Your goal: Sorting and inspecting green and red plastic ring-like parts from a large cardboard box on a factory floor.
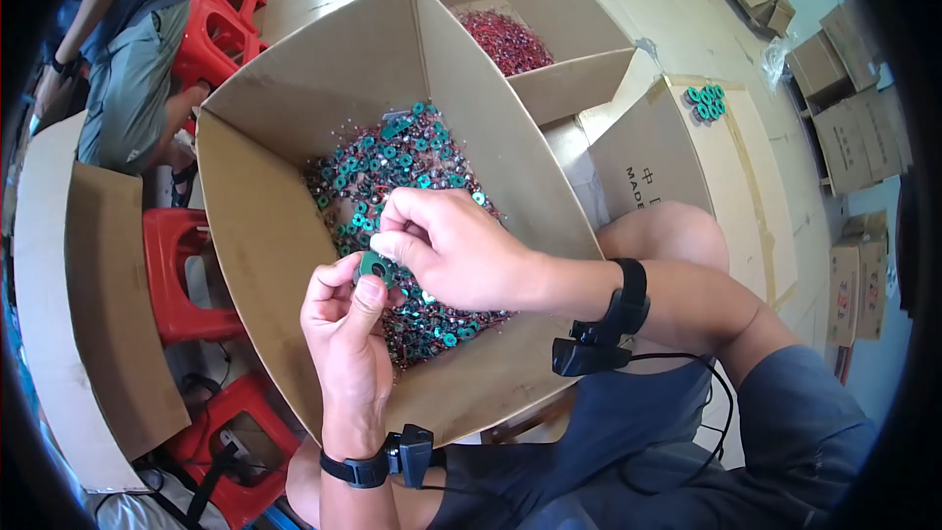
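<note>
My left hand (345,339) pinches a small green board (374,264) with a dark round hole between thumb and fingers. Just above it, my right hand (463,247) has its thumb and forefinger closed together at the board's upper edge. What those fingertips hold, if anything, is too small to make out. Both hands are over an open cardboard box (257,201). In its bottom lies a pile of small parts (378,159): green ring-shaped pieces, dark round bits and thin reddish wires. My hands hide part of the pile.
Behind is another cardboard box (574,15) with reddish parts (505,42). At right, a closed carton (731,172) bears several green ring pieces (706,102). Red stools (186,275) and an open carton (123,334) stand left; a seated person (132,69) is far left.
</note>
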`<move>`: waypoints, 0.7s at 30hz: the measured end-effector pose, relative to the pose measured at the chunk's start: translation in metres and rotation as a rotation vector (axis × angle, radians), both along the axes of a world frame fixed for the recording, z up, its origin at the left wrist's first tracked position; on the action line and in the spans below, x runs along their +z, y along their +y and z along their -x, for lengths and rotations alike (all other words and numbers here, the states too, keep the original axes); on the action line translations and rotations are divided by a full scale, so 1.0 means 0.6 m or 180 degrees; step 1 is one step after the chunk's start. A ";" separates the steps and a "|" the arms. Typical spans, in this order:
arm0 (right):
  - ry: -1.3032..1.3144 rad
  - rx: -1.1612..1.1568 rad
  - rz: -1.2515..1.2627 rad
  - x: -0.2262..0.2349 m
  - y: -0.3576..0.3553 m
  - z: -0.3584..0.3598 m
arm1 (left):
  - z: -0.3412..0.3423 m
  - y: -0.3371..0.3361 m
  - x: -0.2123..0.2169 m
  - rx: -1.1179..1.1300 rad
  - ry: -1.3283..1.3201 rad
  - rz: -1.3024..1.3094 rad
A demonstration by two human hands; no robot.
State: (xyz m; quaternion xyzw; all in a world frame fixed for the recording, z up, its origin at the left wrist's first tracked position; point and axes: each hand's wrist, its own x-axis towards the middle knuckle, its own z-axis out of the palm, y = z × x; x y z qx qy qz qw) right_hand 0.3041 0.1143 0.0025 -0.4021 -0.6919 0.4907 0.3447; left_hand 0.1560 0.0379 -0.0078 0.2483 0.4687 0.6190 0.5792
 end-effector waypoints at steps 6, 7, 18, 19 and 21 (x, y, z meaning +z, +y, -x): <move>0.0225 0.0205 0.0309 0.004 -0.006 -0.003 | 0.001 -0.002 0.001 -0.0004 -0.0064 -0.0089; 0.0296 0.0177 -0.0034 -0.001 -0.007 -0.002 | 0.002 -0.002 0.004 0.0029 0.0128 -0.0040; 0.0301 0.0124 -0.0131 0.002 0.004 -0.002 | 0.004 0.020 -0.001 0.0007 0.0354 0.0001; 0.0488 0.0255 -0.0400 -0.004 0.003 0.001 | 0.006 0.022 -0.003 0.0292 0.0474 0.0223; 0.0268 -0.0024 0.0138 0.002 0.012 0.001 | 0.018 0.012 0.009 0.0012 0.0029 -0.0172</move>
